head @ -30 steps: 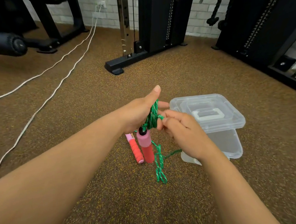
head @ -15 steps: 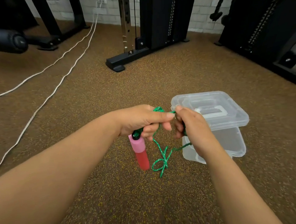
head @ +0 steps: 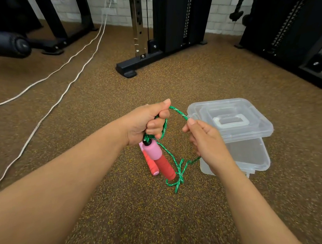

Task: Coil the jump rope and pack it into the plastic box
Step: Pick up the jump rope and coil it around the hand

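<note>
My left hand (head: 147, 122) is closed around coils of the green jump rope (head: 178, 164). Two pink-and-red foam handles hang below that fist: the nearer handle (head: 160, 160) and a second handle (head: 151, 165) behind it. My right hand (head: 202, 136) pinches a strand of the rope that arcs over from the left thumb. More rope runs down from under the right hand into a loose tangle by the handles. The clear plastic box (head: 256, 155) stands on the floor just right of my right hand, its lid (head: 229, 119) lying askew across its far part.
Brown speckled gym flooring lies all around. A black weight machine base (head: 136, 65) stands ahead. More black equipment (head: 288, 31) fills the right back. Two white cables (head: 64, 81) run across the floor on the left. A black padded roller (head: 8, 45) is at far left.
My hands have moved apart, drawing out a rope loop between them. The second handle shows again behind the first. The left fist stays closed on the coils.
</note>
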`<move>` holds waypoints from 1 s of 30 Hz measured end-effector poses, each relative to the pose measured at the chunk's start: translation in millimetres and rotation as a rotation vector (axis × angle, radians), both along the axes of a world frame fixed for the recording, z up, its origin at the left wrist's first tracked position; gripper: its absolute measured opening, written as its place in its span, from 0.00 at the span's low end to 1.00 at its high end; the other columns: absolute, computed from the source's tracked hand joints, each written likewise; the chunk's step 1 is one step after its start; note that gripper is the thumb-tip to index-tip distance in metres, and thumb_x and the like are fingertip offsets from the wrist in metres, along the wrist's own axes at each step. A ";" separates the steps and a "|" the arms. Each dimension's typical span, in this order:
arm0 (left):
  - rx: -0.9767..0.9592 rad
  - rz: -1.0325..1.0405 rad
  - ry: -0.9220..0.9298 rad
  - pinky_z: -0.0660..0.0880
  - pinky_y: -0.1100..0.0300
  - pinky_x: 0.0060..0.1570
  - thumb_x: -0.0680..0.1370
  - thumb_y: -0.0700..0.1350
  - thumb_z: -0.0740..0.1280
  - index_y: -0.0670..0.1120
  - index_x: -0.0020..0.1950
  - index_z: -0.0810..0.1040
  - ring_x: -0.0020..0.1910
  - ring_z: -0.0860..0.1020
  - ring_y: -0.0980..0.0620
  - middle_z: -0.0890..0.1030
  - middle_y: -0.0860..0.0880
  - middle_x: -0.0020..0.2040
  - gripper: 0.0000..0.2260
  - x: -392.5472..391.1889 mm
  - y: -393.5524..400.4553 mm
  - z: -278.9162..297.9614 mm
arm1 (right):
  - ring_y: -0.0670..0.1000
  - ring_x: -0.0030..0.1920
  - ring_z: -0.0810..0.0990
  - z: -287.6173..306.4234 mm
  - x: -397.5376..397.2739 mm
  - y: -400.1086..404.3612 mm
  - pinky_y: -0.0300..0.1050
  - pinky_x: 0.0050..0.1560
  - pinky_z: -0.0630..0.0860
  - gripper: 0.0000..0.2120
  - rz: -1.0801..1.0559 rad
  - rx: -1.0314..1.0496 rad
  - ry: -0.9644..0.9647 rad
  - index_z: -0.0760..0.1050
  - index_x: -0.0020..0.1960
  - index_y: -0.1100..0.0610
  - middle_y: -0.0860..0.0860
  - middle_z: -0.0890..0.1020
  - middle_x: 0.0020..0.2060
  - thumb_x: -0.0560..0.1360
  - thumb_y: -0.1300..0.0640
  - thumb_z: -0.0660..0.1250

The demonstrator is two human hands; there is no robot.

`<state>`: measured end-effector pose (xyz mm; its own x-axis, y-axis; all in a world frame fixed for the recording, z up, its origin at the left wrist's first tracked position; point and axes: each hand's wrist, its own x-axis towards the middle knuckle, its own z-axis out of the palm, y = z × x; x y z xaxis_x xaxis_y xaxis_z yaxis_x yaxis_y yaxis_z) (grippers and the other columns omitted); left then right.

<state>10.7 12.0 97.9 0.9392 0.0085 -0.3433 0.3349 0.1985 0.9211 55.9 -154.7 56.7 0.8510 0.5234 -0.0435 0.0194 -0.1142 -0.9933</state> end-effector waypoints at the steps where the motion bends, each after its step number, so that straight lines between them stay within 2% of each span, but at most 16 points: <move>1: -0.011 0.014 0.001 0.66 0.65 0.23 0.80 0.56 0.55 0.50 0.31 0.64 0.14 0.58 0.58 0.59 0.55 0.14 0.20 0.4 0.9 0.4 | 0.41 0.21 0.58 -1.3 0.6 -0.4 0.34 0.22 0.56 0.16 -0.007 0.014 0.001 0.75 0.36 0.52 0.42 0.62 0.19 0.80 0.51 0.58; 3: -0.048 0.041 0.002 0.65 0.64 0.24 0.80 0.56 0.55 0.50 0.30 0.64 0.14 0.57 0.59 0.59 0.54 0.14 0.20 0.6 1.8 1.7 | 0.42 0.22 0.58 -3.7 1.5 -1.4 0.35 0.23 0.56 0.17 -0.032 0.004 -0.041 0.75 0.35 0.52 0.42 0.62 0.20 0.80 0.50 0.59; 7: -0.165 0.149 0.000 0.64 0.68 0.21 0.80 0.56 0.55 0.49 0.34 0.69 0.13 0.58 0.60 0.60 0.54 0.14 0.18 1.6 -1.7 5.2 | 0.42 0.24 0.64 -14.0 0.8 -2.6 0.41 0.29 0.63 0.17 -0.060 -0.203 -0.329 0.74 0.35 0.53 0.43 0.69 0.19 0.80 0.49 0.59; 9: -0.193 0.215 -0.015 0.63 0.69 0.20 0.81 0.55 0.55 0.48 0.42 0.77 0.13 0.58 0.60 0.64 0.54 0.16 0.17 3.7 -3.2 4.4 | 0.44 0.26 0.68 -19.8 -2.3 -3.3 0.47 0.33 0.68 0.17 -0.042 -0.344 -0.434 0.73 0.36 0.53 0.44 0.73 0.22 0.79 0.46 0.58; 11: -0.190 0.250 -0.028 0.64 0.68 0.19 0.81 0.56 0.54 0.46 0.53 0.79 0.13 0.59 0.59 0.73 0.55 0.21 0.18 5.8 -3.2 2.2 | 0.52 0.34 0.76 -21.5 -6.7 -3.0 0.51 0.38 0.73 0.19 -0.001 -0.464 -0.495 0.73 0.38 0.54 0.47 0.76 0.27 0.80 0.43 0.55; 14: -0.207 0.308 -0.018 0.66 0.69 0.21 0.82 0.56 0.51 0.43 0.62 0.75 0.16 0.64 0.60 0.86 0.53 0.40 0.22 8.7 -4.1 2.2 | 0.58 0.42 0.79 -15.6 -14.3 0.6 0.51 0.41 0.74 0.20 0.070 -0.569 -0.600 0.74 0.42 0.55 0.52 0.82 0.37 0.80 0.43 0.52; 16: -0.252 0.337 0.000 0.73 0.66 0.27 0.82 0.57 0.49 0.41 0.67 0.69 0.22 0.74 0.57 0.84 0.46 0.53 0.25 10.7 -5.4 4.2 | 0.57 0.43 0.79 -8.7 -19.1 2.8 0.50 0.40 0.73 0.18 0.130 -0.560 -0.656 0.72 0.41 0.54 0.52 0.81 0.37 0.80 0.44 0.52; 18: -0.248 0.341 0.010 0.78 0.59 0.40 0.81 0.59 0.46 0.39 0.73 0.61 0.36 0.83 0.50 0.79 0.41 0.62 0.30 12.5 -5.4 3.6 | 0.56 0.40 0.77 -0.7 -24.5 4.0 0.51 0.39 0.73 0.17 0.195 -0.531 -0.677 0.67 0.36 0.52 0.48 0.76 0.32 0.80 0.45 0.53; 20: -0.214 0.300 0.021 0.76 0.55 0.50 0.80 0.62 0.44 0.40 0.76 0.53 0.47 0.83 0.46 0.76 0.39 0.66 0.33 12.5 -7.6 4.0 | 0.54 0.37 0.74 4.9 -28.3 5.4 0.51 0.38 0.72 0.17 0.256 -0.487 -0.677 0.64 0.34 0.51 0.46 0.71 0.28 0.79 0.45 0.54; 21: -0.175 0.262 0.035 0.76 0.55 0.50 0.79 0.64 0.43 0.40 0.77 0.51 0.49 0.82 0.45 0.76 0.38 0.66 0.35 12.1 -9.4 4.1 | 0.53 0.36 0.74 7.1 -28.7 6.3 0.50 0.38 0.72 0.16 0.274 -0.451 -0.665 0.67 0.35 0.52 0.46 0.71 0.28 0.77 0.45 0.54; 23: -0.067 0.162 0.088 0.78 0.57 0.46 0.77 0.67 0.41 0.41 0.76 0.55 0.49 0.81 0.44 0.78 0.36 0.63 0.37 10.5 -14.0 3.3 | 0.51 0.36 0.74 13.9 -27.4 7.2 0.50 0.38 0.73 0.16 0.288 -0.372 -0.622 0.72 0.38 0.53 0.45 0.72 0.28 0.74 0.44 0.53; 24: 0.014 0.104 0.118 0.78 0.57 0.46 0.76 0.69 0.40 0.42 0.72 0.62 0.48 0.80 0.44 0.80 0.36 0.58 0.38 9.1 -15.4 1.9 | 0.50 0.36 0.74 17.9 -26.6 7.7 0.50 0.39 0.73 0.17 0.288 -0.322 -0.597 0.73 0.38 0.53 0.45 0.73 0.28 0.72 0.43 0.53; 26: 0.223 -0.011 0.121 0.74 0.47 0.50 0.71 0.75 0.42 0.43 0.49 0.76 0.37 0.74 0.43 0.77 0.37 0.37 0.40 6.2 -14.7 -4.6 | 0.46 0.32 0.73 25.9 -22.3 7.3 0.49 0.37 0.71 0.15 0.269 -0.197 -0.530 0.74 0.36 0.51 0.44 0.74 0.27 0.74 0.45 0.55; 27: 0.282 -0.057 0.091 0.70 0.39 0.47 0.68 0.77 0.44 0.43 0.36 0.72 0.32 0.65 0.41 0.69 0.39 0.31 0.38 4.7 -14.2 -7.1 | 0.45 0.29 0.72 29.7 -18.9 5.9 0.48 0.35 0.70 0.14 0.255 -0.139 -0.488 0.74 0.36 0.51 0.45 0.74 0.25 0.75 0.47 0.58; 28: 0.290 -0.103 0.071 0.68 0.37 0.44 0.66 0.78 0.46 0.42 0.33 0.68 0.32 0.61 0.41 0.65 0.40 0.30 0.38 2.6 -13.9 -8.9 | 0.46 0.27 0.73 33.3 -15.6 3.7 0.48 0.34 0.70 0.13 0.247 -0.092 -0.446 0.73 0.36 0.52 0.46 0.75 0.24 0.77 0.49 0.59; 30: 0.233 -0.219 0.100 0.74 0.49 0.41 0.71 0.74 0.43 0.40 0.35 0.71 0.29 0.71 0.43 0.72 0.37 0.28 0.39 -2.2 -16.4 -5.0 | 0.48 0.27 0.75 39.0 -9.3 -2.0 0.50 0.35 0.75 0.13 0.202 -0.077 -0.430 0.74 0.38 0.55 0.48 0.76 0.23 0.78 0.50 0.61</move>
<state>8.5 -4.5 93.0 0.8892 -0.1007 -0.4463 0.4372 -0.1003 0.8937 46.7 -156.7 95.7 0.6823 0.6888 0.2450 0.4556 -0.1385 -0.8793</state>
